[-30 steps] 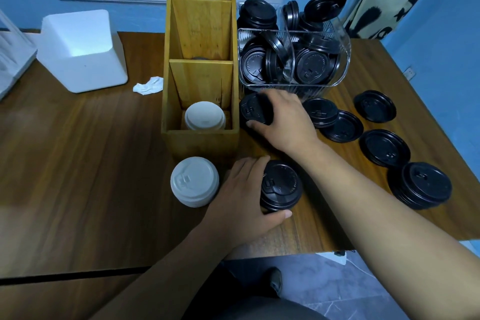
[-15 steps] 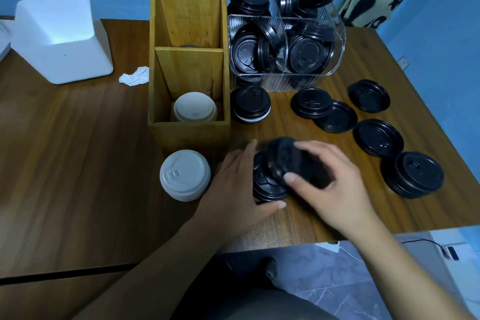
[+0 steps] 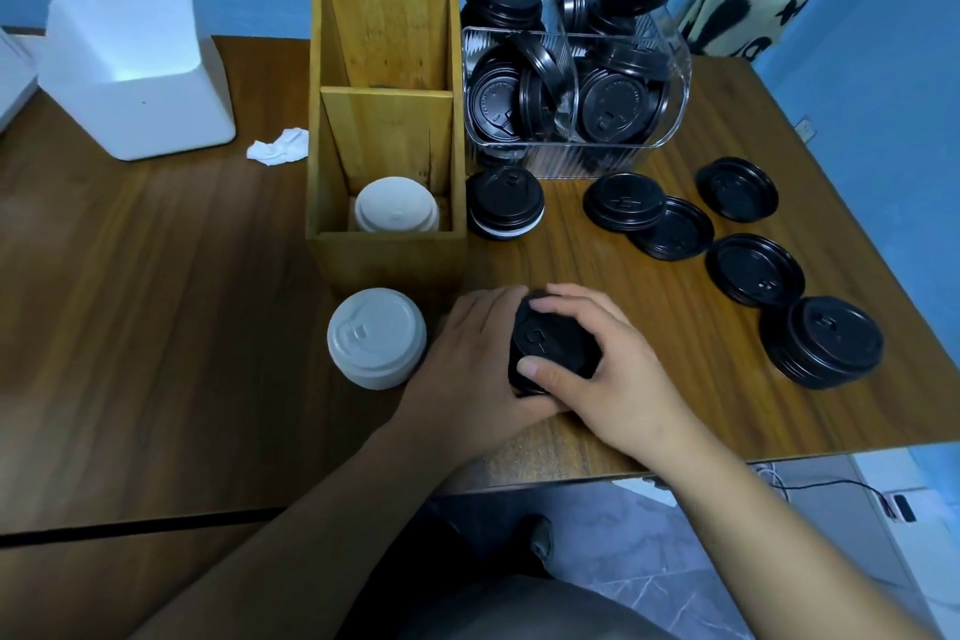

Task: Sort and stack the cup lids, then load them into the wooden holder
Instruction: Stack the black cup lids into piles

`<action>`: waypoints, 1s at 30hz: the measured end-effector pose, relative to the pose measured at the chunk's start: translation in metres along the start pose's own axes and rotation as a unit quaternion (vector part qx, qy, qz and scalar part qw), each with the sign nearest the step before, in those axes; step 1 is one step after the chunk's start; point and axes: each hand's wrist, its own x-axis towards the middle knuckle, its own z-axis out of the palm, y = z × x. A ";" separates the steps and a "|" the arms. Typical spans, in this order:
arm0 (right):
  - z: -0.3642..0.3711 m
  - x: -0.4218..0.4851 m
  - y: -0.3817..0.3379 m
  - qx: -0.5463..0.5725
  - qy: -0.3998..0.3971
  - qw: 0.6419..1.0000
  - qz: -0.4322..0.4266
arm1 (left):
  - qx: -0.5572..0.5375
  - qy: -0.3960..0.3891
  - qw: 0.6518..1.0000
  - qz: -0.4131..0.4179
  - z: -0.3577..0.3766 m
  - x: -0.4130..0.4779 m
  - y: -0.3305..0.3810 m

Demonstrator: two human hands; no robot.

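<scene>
Near the table (image 3: 156, 327) edge, the left hand (image 3: 467, 364) curled round the side of the black stack (image 3: 550, 343) to steady it, while the right hand (image 3: 615, 379) clamped over its top, probably seating a lid. Beside it stood a white stack (image 3: 376, 338); beyond, the holder (image 3: 387, 265) carried white lids (image 3: 397, 205) in its front slot.

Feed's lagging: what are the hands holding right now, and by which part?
A black lid stack: the left hand wraps its left side, and the right hand grips its top rim from the right.
</scene>
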 end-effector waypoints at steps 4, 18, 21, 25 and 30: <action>0.003 0.001 -0.001 0.057 0.012 0.997 0.041 | -0.002 0.004 1.000 0.000 0.001 0.000 -0.001; -0.012 0.033 -0.001 0.045 0.016 0.999 0.008 | 0.014 -0.012 1.000 -0.004 -0.003 0.002 -0.001; -0.014 0.078 -0.001 -0.043 0.079 0.996 -0.010 | 0.015 -0.009 1.000 -0.014 -0.002 0.001 -0.001; -0.002 0.125 -0.001 -0.134 0.057 0.989 -0.007 | 0.013 -0.003 1.000 -0.013 -0.001 0.001 -0.001; 0.008 0.139 -0.003 -0.186 0.087 0.979 -0.017 | 0.015 0.008 1.000 -0.007 0.001 0.001 -0.003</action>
